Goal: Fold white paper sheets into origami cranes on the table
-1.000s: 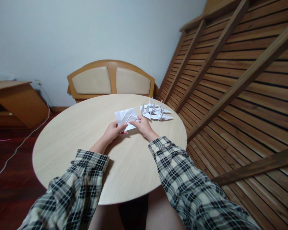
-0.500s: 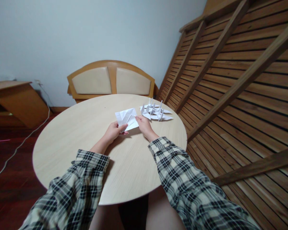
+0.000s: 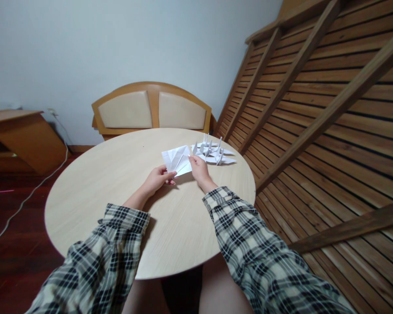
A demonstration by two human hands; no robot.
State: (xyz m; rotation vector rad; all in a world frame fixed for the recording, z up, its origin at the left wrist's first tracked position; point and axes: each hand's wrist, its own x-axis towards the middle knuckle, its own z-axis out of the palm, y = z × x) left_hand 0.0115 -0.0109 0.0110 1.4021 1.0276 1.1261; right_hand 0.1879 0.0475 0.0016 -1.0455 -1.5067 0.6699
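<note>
A white folded sheet of paper (image 3: 179, 158) with crease lines is held just above the round table. My left hand (image 3: 158, 179) pinches its lower left edge, thumb on top and fingers beneath. At the paper's right edge, my right hand (image 3: 199, 168) grips it between thumb and fingers. Several white paper cranes (image 3: 212, 152) stand close together just beyond my right hand, their wings spread and their necks pointing up.
The round pale wooden table (image 3: 94, 187) lies under both hands. Behind it is a headboard (image 3: 154, 104) with cream panels. A slatted wooden frame (image 3: 314, 131) leans at the right. At the left are a wooden desk (image 3: 19, 139) and a white cable (image 3: 29, 196).
The folded paper has shifted slightly to the right and a little upward. My right hand has moved with it, while my left hand stays almost in place at its edge.
</note>
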